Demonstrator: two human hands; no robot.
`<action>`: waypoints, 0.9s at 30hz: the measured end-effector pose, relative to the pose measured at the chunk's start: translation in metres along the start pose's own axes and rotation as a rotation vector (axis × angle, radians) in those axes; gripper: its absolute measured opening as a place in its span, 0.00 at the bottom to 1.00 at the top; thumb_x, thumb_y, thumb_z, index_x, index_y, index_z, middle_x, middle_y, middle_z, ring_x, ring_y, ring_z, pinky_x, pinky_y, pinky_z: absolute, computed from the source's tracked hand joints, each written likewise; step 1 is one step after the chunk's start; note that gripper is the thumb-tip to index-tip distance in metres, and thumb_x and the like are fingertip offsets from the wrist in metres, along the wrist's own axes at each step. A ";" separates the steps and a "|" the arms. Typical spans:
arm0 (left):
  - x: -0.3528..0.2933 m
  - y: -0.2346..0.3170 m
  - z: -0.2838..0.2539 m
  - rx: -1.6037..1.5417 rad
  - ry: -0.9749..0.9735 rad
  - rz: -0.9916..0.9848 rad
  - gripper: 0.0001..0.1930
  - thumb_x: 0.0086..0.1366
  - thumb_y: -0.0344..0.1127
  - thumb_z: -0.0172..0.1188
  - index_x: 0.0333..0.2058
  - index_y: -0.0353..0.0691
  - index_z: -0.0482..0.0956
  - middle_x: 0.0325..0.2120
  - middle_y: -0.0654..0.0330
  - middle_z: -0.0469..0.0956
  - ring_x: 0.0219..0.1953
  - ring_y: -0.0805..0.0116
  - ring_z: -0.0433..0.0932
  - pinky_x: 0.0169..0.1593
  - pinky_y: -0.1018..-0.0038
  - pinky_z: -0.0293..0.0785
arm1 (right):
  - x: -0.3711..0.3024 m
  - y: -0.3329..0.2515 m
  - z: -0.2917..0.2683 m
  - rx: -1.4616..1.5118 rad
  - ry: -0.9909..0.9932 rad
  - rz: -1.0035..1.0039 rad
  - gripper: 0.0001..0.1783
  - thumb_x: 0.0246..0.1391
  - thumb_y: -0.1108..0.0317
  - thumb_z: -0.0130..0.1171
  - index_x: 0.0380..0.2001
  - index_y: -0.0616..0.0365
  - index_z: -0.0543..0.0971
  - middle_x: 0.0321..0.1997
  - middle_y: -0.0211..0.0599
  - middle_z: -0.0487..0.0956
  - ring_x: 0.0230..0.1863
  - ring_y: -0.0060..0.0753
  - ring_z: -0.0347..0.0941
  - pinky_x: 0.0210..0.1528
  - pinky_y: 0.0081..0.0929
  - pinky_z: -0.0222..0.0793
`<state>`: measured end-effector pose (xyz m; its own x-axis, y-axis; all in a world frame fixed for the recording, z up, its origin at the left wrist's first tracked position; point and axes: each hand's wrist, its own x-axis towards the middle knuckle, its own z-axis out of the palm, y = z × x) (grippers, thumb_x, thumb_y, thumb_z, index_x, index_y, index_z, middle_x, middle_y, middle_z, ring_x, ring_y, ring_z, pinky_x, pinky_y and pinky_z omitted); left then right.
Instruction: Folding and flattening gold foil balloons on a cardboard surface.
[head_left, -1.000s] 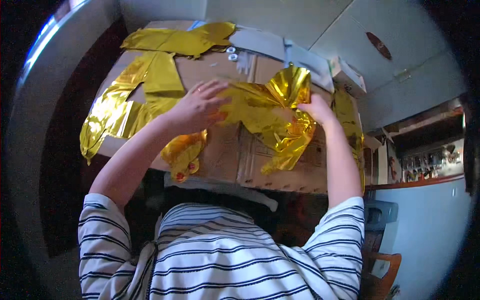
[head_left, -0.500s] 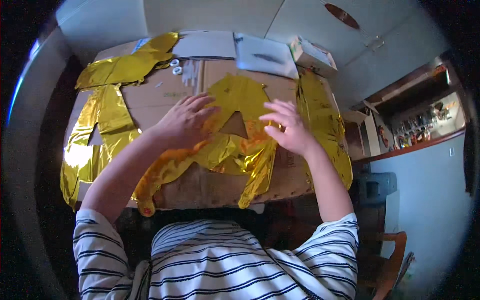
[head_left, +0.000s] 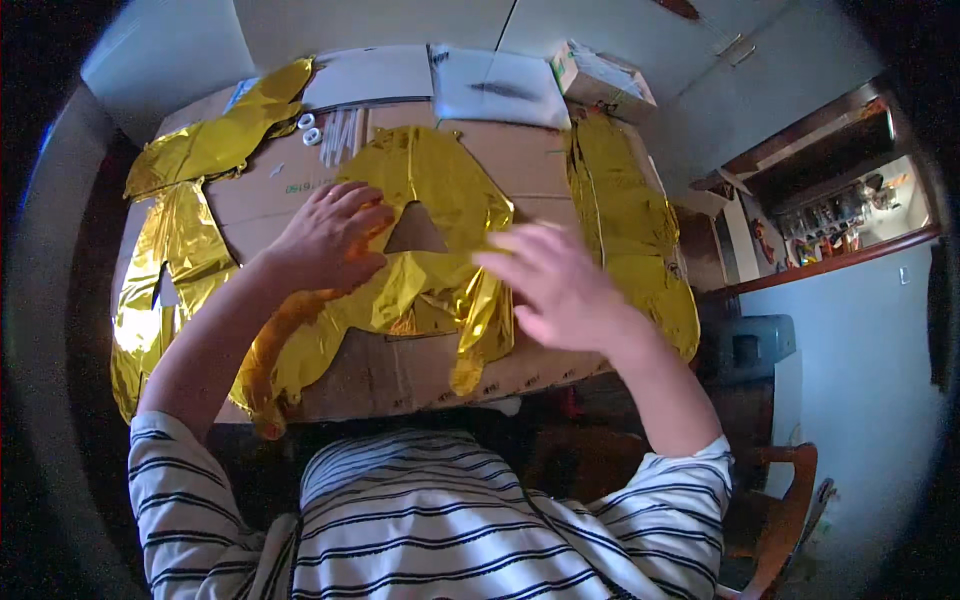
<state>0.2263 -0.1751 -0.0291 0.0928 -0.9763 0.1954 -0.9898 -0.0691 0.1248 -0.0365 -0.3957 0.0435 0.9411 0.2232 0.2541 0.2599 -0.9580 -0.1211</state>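
Note:
A flat, uninflated gold foil balloon shaped like a letter with a triangular hole lies spread on a sheet of brown cardboard. My left hand presses flat on the balloon's left side, fingers spread. My right hand hovers blurred just right of the balloon, fingers apart, holding nothing. The balloon's lower ends hang over the cardboard's near edge.
More gold foil balloons lie at the far left, the left edge and the right side. White sheets, a small box and white rings sit at the back. A wooden chair stands lower right.
The crumpled balloon has been spread flat on the cardboard. My right hand has lifted off it and moved right. My head has tilted, so the table sits higher in view.

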 end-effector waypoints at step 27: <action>0.038 -0.008 -0.031 -0.132 0.122 -0.015 0.24 0.55 0.39 0.70 0.51 0.42 0.75 0.60 0.49 0.67 0.61 0.42 0.67 0.63 0.52 0.66 | -0.018 0.252 0.031 0.102 0.244 1.230 0.30 0.44 0.41 0.74 0.25 0.61 0.79 0.29 0.39 0.81 0.30 0.34 0.75 0.38 0.38 0.71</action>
<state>0.2415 -0.2057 0.0070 0.1282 -0.9425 0.3086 -0.9661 -0.0484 0.2536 0.0188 -0.6357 -0.0216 0.5100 -0.8555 0.0898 -0.7335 -0.4871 -0.4740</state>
